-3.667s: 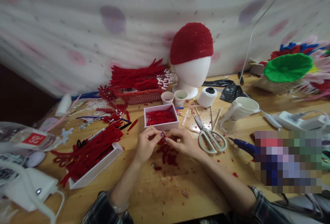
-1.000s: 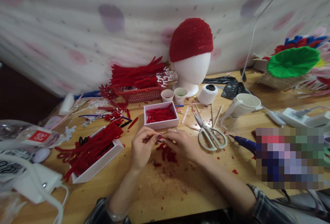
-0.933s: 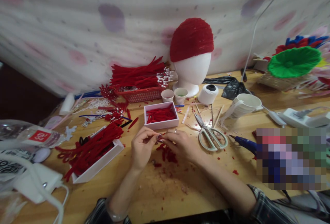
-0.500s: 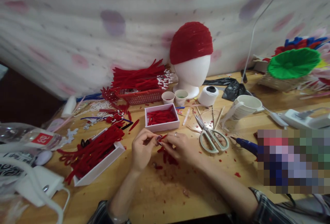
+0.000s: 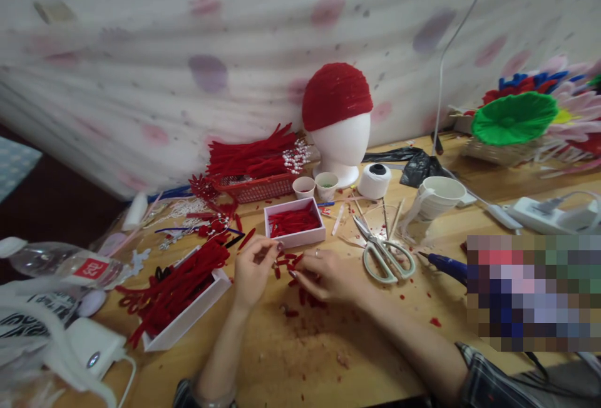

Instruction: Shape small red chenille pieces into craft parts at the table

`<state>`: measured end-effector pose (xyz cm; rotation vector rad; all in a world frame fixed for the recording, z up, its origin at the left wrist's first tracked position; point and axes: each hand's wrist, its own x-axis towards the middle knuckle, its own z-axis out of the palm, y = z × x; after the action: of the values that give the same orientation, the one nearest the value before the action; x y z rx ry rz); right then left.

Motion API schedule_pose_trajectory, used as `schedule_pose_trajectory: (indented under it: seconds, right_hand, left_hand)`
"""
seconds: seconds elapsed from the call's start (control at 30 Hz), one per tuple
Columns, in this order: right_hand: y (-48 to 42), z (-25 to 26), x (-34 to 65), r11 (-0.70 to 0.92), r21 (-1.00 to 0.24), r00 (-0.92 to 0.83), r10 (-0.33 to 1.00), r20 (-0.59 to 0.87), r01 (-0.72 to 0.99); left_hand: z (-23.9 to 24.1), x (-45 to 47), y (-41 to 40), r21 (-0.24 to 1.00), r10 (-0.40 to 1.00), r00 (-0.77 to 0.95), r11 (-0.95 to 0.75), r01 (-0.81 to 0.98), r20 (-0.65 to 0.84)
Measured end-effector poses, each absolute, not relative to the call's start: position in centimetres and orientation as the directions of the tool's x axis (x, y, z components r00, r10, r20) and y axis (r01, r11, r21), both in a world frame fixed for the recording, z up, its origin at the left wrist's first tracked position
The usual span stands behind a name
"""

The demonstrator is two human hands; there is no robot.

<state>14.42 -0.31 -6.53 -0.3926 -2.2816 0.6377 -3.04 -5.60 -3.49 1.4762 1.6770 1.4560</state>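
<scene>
My left hand [image 5: 251, 270] is closed in a pinch, thumb against forefinger; whatever lies between the tips is too small to make out. Close by, my right hand [image 5: 326, 276] has its fingers curled around a short red chenille piece [image 5: 295, 261], partly hidden by the fingers. More red chenille pieces [image 5: 310, 298] lie on the table beneath the right hand. Just beyond both hands stands a small white box [image 5: 303, 239] filled with cut red pieces. Scissors [image 5: 382, 255] with pale green handles rest to the right of my right hand.
A longer white box [image 5: 188, 314] of red chenille stems lies left. Behind are a red basket [image 5: 258, 190], two paper cups [image 5: 326, 187], a foam head [image 5: 342, 142] in a red cap and a thread cone [image 5: 374, 183]. A blue-handled pointed tool [image 5: 444, 265] lies right.
My hands have moved apart; their fingertips were together at a small red piece. The camera view has shifted, so the background sits slightly lower and further left on the right side.
</scene>
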Motion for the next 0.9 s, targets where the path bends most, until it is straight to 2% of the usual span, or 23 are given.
schedule_pose_trajectory:
  seconds: [0.07, 0.13, 0.23, 0.33, 0.47, 0.57, 0.63, 0.7, 0.73, 0.8, 0.9]
  right_hand:
    - [-0.2, -6.2, 14.6, 0.85, -0.515, -0.752, 0.41, 0.516, 0.11]
    - [-0.1, -6.1, 14.8, 0.865, -0.48, -0.772, 0.405, 0.491, 0.148]
    - [0.2, -6.4, 14.9, 0.876, -0.437, -0.745, 0.428, 0.511, 0.203]
    - [0.3, -6.9, 14.8, 0.889, -0.395, -0.73, 0.428, 0.532, 0.233]
    - [0.1, -7.2, 14.7, 0.885, -0.402, -0.7, 0.442, 0.561, 0.237]
    - [0.0, -6.7, 14.5, 0.768, -0.598, -0.588, 0.599, 0.544, 0.229]
    - [0.1, -6.1, 14.3, 0.583, -0.793, -0.471, 0.757, 0.452, 0.176]
    - [0.3, -5.7, 14.2, 0.33, -0.944, -0.436, 0.854, 0.283, 0.034]
    - [0.5, -5.6, 14.2, 0.192, -0.98, -0.478, 0.857, 0.192, -0.051]
    - [0.6, -5.6, 14.1, -0.037, -0.987, -0.593, 0.803, 0.063, -0.156]
    - [0.4, -5.9, 13.8, -0.203, -0.957, -0.665, 0.747, -0.014, -0.208]
  left_hand:
    - [-2.7, -3.8, -4.2, 0.818, 0.878, -0.304, -0.151, 0.555, 0.368]
    - [-2.1, -4.3, -2.2, 0.704, 0.898, -0.221, -0.126, 0.699, 0.38]
    - [-2.1, -4.3, 1.1, 0.465, 0.949, -0.11, -0.041, 0.884, 0.294]
    - [-3.1, -3.6, 3.6, 0.383, 0.972, -0.046, -0.046, 0.923, 0.23]
    - [-3.8, -3.1, 4.7, 0.444, 0.968, -0.033, -0.084, 0.892, 0.25]
    - [-3.2, -3.3, 3.9, 0.52, 0.954, -0.078, -0.088, 0.849, 0.289]
    - [-2.5, -3.3, 2.7, 0.656, 0.953, -0.133, -0.083, 0.75, 0.272]
    - [-1.8, -3.1, 1.0, 0.892, 0.972, -0.169, -0.073, 0.446, 0.164]
    - [-1.6, -2.8, 0.1, 0.947, 0.98, -0.166, -0.049, 0.319, 0.106]
    - [-1.5, -2.1, -1.6, 0.986, 0.985, -0.169, -0.014, 0.169, 0.043]
    - [-2.0, -1.0, -3.4, 0.991, 0.978, -0.2, -0.028, 0.129, 0.054]
